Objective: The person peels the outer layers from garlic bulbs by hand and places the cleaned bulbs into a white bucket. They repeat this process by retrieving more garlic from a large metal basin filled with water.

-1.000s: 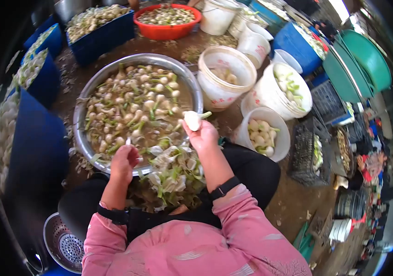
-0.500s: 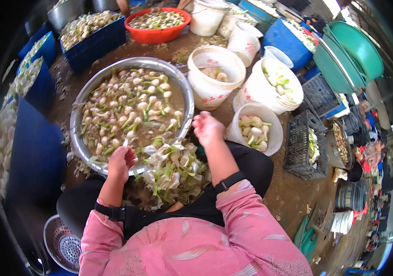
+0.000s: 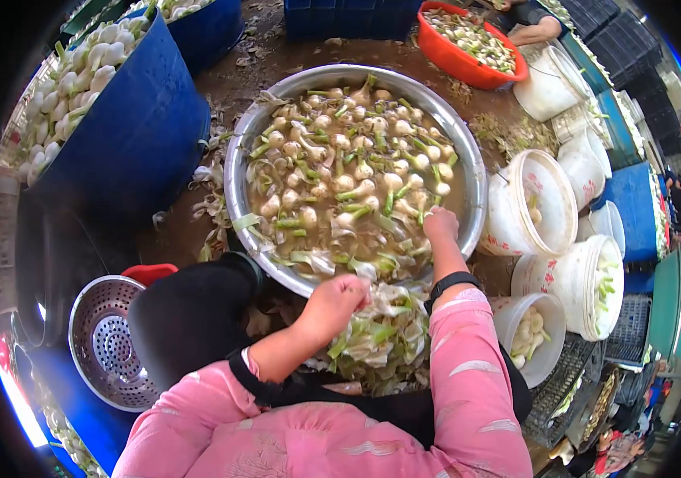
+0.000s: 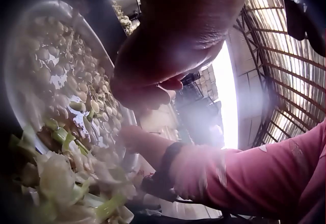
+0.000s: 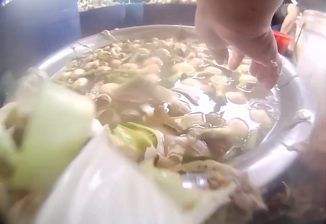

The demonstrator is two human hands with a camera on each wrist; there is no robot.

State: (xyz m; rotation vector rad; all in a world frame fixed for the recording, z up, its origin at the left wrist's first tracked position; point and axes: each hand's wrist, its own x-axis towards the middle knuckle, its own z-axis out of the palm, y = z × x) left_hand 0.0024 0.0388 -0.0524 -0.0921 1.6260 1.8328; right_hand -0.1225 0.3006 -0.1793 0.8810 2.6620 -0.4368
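A wide metal basin (image 3: 238, 171) holds murky water and many pale garlic bulbs (image 3: 363, 171) with short green stems. My right hand (image 3: 441, 229) reaches over its right side, fingers hanging loosely down at the water among the bulbs; nothing shows in its grasp in the right wrist view. Near the basin's front edge is my left hand (image 3: 332, 307), its fingers curled, with no item visible between them. Just below and right of it, a heap of peeled skins and leaves (image 3: 384, 334) lies between my legs, against the basin.
White buckets (image 3: 508, 211) stand to the right, and a smaller tub (image 3: 504, 323) with peeled bulbs sits nearer. Full blue bins (image 3: 133, 119) are at the left. A metal colander (image 3: 89, 319) lies front left. Beyond the basin is a red tub (image 3: 508, 76), a person's arm beside it.
A second ago my right hand held a peeled white bulb; half a second ago it was near the small tub, and now it is over the basin. My head view has turned left.
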